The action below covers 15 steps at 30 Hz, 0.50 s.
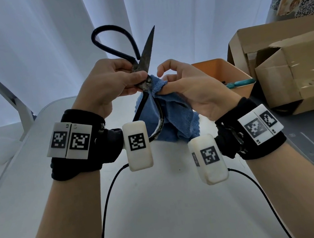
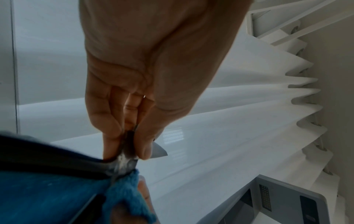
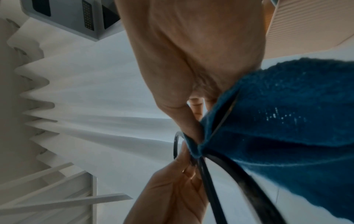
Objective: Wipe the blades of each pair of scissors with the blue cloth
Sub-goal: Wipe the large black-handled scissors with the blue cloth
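White curtains (image 1: 37, 45) are hung behind a white table (image 1: 166, 210). Cardboard boxes (image 1: 292, 68) printed with a QR code are stacked far right, beside an orange bin (image 1: 224, 71). Black scissors (image 1: 144, 63) are pinched at the pivot by the left hand (image 1: 109, 85), and the blue cloth (image 1: 174, 116) is pinched against them by the right hand (image 1: 186, 87).
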Tool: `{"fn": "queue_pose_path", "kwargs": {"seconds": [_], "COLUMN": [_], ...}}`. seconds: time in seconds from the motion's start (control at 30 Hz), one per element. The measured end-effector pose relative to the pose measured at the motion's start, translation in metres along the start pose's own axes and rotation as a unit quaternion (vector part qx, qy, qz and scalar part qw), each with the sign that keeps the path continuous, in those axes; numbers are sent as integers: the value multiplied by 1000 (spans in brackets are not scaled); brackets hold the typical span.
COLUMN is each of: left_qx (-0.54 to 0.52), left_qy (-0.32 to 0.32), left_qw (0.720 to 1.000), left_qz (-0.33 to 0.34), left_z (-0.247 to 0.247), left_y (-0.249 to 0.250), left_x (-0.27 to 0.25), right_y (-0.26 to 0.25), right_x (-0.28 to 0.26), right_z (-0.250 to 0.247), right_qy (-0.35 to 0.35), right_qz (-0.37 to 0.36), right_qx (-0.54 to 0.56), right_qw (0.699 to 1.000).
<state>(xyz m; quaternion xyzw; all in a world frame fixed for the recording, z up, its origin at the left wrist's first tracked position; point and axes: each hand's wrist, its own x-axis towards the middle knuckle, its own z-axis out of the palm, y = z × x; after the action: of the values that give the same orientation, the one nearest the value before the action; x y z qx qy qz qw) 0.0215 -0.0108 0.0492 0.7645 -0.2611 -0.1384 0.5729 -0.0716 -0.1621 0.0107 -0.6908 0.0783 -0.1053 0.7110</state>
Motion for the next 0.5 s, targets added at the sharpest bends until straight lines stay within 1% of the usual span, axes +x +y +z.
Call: {"fn": "queue_pose_path", "kwargs": {"seconds": [0.13,0.3,0.33,0.5], "left_qx": [12,12,11,15], "left_qy": [-10,9,11,1], "left_qw": [1000,1000,1000,1000], "left_qz": [-2,-3,-2,1], "left_z": [3,1,1,5], "left_y": [0,-2,-2,-1], "left_x": [0,1,1,1], "right_y": [2,0,0,3], "right_x": [-1,-2,-2,0], "right_z": [6,-3,-4,3], "right_qy": [29,-11,-11,27], "right_qz": [-11,-8,-6,-8], "right_qx": [-23,-32,-34,-26], "right_qw": [999,999,999,999]}}
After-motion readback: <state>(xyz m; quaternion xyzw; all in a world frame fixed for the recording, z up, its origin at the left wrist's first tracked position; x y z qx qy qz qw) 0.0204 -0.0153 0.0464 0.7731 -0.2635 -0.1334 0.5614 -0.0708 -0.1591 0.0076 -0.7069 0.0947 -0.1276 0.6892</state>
